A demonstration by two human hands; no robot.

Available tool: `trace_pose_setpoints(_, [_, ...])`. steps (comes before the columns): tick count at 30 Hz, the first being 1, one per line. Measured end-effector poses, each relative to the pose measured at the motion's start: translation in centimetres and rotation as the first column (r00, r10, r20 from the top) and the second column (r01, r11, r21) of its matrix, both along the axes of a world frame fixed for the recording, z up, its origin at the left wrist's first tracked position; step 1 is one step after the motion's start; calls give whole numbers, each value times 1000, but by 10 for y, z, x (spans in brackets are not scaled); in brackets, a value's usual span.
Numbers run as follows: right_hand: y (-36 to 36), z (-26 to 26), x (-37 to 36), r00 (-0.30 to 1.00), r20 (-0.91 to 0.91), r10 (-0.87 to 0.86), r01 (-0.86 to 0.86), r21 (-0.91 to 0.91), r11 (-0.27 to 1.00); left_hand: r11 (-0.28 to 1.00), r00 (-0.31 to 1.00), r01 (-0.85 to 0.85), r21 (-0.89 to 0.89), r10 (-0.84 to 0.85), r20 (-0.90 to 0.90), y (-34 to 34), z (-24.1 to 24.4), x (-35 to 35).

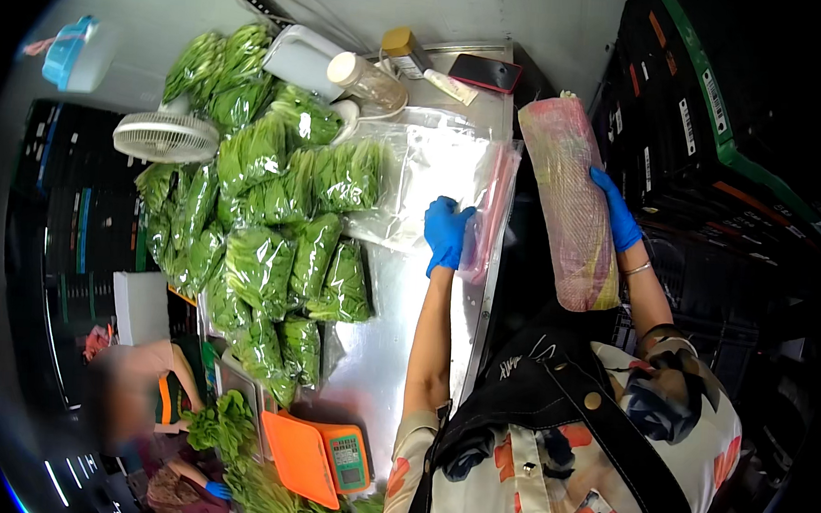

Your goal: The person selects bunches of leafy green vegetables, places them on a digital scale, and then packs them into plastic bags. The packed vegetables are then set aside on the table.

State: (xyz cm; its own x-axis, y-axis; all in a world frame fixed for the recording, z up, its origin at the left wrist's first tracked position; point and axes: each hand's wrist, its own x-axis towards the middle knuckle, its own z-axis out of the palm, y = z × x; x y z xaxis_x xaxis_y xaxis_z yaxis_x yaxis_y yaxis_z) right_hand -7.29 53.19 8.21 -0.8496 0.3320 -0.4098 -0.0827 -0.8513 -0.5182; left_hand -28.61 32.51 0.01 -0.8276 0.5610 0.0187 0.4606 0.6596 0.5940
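Note:
My left hand point(447, 232), in a blue glove, is over clear plastic bags point(429, 180) lying on the metal table point(386, 311); its fingers are partly curled, and whether they pinch a bag is unclear. Pinkish plastic bags point(497, 216) lie just beside it at the table's edge. My right hand point(615, 207), also gloved in blue, is against the side of a long bundle wrapped in pink and yellow mesh point(570, 206), held past the table's edge. Most of its fingers are hidden behind the bundle. Bagged green leafy vegetables point(258, 268) are heaped left of my left hand.
An orange digital scale point(345, 457) stands near loose greens point(262, 494). A phone point(485, 73), a tube point(450, 87) and a lidded jar point(368, 81) are at the table's far end. Black crates point(672, 124) rise at right. Other people work at lower left; a fan point(166, 136) is beyond the vegetables.

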Motion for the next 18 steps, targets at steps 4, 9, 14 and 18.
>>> trace_pose_setpoints(4, [9,-6,-1,999,47,-8,9,-24,1000,988,990,-23,155,1,139,1,-11,-15])
trace_pose_setpoints(9, [4,10,-23,991,-2,134,-131,173,976,975,974,-56,214,6,226,-5,-21,-24])
trace_pose_setpoints(14, [-15,11,-75,916,29,401,-176,926,334,909,923,-209,361,61,381,-15,-4,-23])
trace_pose_setpoints(18, [-36,19,-86,814,402,418,-355,915,-190,753,917,-271,600,14,398,-13,18,-19])
